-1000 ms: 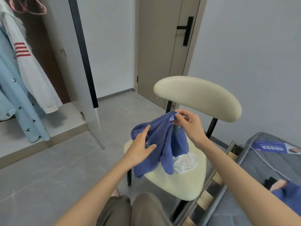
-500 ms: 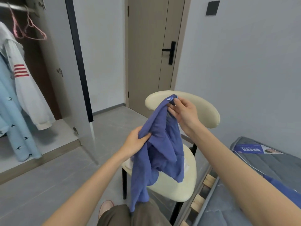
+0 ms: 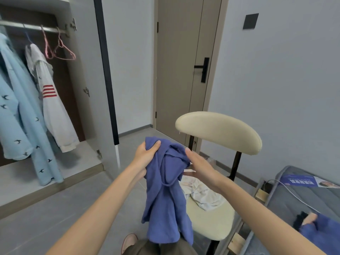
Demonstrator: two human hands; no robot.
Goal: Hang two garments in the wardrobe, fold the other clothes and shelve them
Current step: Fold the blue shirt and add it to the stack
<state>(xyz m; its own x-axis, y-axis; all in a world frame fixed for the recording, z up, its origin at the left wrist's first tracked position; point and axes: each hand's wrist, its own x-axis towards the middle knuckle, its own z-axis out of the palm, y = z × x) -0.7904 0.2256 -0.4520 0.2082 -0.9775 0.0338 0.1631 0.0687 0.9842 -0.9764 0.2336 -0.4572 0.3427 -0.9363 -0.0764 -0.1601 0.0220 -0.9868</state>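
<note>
A person's left hand [image 3: 147, 153] is clenching the top of a blue garment [image 3: 165, 196], which is hanging bunched at six o'clock. The right hand [image 3: 200, 166] is touching its edge, though whether it is gripping is unclear. With one sure hold on twisted fabric, the garment is probably risking a slip to the floor [image 3: 64, 208].

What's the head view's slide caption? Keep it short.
Left hand grips a blue garment by the chair; right hand touches it.
</note>
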